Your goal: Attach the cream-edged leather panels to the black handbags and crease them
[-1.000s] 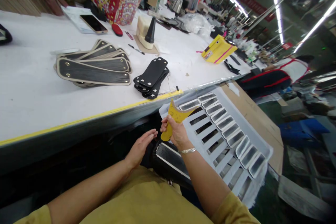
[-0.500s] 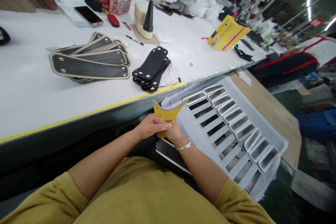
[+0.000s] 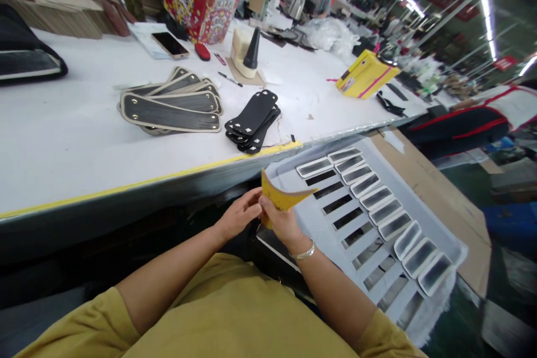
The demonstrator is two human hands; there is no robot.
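A curved yellow sheet (image 3: 285, 197), with dark specks and a pale cut edge along the top, is bent into a trough in front of my body. My right hand (image 3: 284, 225) is closed on its lower part, thumb on the near face. Beside it, my left hand (image 3: 238, 215) has its fingers apart; the fingertips are close to the sheet's left edge, and I cannot tell whether they touch it. On the table lie a fanned stack of dark straps with beige edging (image 3: 172, 112) and a pile of black strap pieces (image 3: 254, 120).
To my right, a grey slatted plastic rack (image 3: 335, 218) carries a row of dark, pale-edged pieces (image 3: 384, 210). The white table (image 3: 75, 151) holds a phone (image 3: 170, 45), a red patterned box (image 3: 201, 0), a black cone (image 3: 252, 50) and a yellow box (image 3: 367, 74). Another person's sleeve shows at right.
The yellow sheet has tilted and shifted right in my right hand. My left hand has come off the sheet's front and its fingers have spread. The camera view has turned slightly left.
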